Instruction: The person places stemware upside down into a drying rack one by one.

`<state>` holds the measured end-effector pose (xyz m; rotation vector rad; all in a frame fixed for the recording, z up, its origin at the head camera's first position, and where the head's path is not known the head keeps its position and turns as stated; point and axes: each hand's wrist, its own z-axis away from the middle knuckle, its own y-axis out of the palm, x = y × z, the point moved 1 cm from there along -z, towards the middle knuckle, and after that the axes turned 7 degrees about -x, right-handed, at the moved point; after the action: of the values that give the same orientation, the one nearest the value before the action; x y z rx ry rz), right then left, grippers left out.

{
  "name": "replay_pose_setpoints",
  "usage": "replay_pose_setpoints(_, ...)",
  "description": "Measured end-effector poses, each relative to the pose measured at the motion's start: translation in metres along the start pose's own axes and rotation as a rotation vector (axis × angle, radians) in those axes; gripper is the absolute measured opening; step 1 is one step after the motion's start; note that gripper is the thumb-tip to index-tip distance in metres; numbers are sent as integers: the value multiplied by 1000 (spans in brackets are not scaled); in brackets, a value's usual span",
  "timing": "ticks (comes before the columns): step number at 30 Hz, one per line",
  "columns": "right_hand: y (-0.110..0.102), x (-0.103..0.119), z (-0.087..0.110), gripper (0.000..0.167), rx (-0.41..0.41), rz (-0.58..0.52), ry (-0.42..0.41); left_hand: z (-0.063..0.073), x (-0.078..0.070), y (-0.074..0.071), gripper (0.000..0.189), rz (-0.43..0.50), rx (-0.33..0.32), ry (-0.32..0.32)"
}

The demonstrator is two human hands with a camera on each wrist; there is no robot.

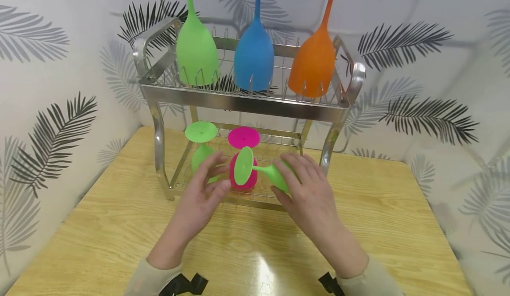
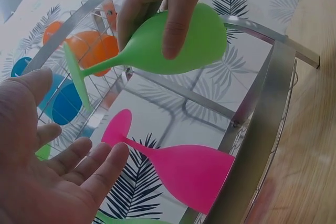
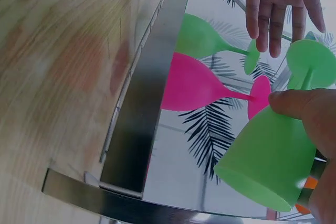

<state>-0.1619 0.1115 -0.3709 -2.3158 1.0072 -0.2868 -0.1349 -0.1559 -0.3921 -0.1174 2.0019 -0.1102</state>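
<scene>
My right hand (image 1: pixel 307 190) grips a green goblet (image 3: pixel 273 156) round its bowl, tipped sideways with the foot pointing left. My left hand (image 1: pixel 203 196) holds nothing; its fingers are spread and relaxed near the goblet's foot. Behind the hands, a pink goblet (image 1: pixel 244 137) stands upside down on the lower tier of a metal dish rack (image 1: pixel 239 103). To its left another green goblet (image 1: pixel 201 132) is also upside down, partly hidden by my left fingers. In the left wrist view the held goblet (image 2: pixel 176 45) hangs above the pink goblet (image 2: pixel 191 174).
On the rack's upper tier stand three upturned goblets: green (image 1: pixel 197 50), blue (image 1: pixel 254 57) and orange (image 1: pixel 312 63). The rack sits on a wooden table (image 1: pixel 119 225) against a wall (image 1: pixel 422 74) with a leaf pattern. Wire prongs line the upper tier's front edge.
</scene>
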Motion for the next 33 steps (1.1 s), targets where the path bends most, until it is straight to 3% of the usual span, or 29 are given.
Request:
replay_pose_setpoints(9,12,-4,10,74,-52,-99,144,2,3,-10,67,-38,-70,-7)
replay_pose_setpoints(18,24,-5,20,72,-106,-178,260,0,7,-21,63,-51,-175,65)
replay_pose_setpoints(26,35,-1,27,72,-102,-253,426,0,7,-28,59,-93,-253,124)
replay_pose_setpoints(33,43,4,28,70,-64,-369,590,2,7,-31,54,-124,-290,101)
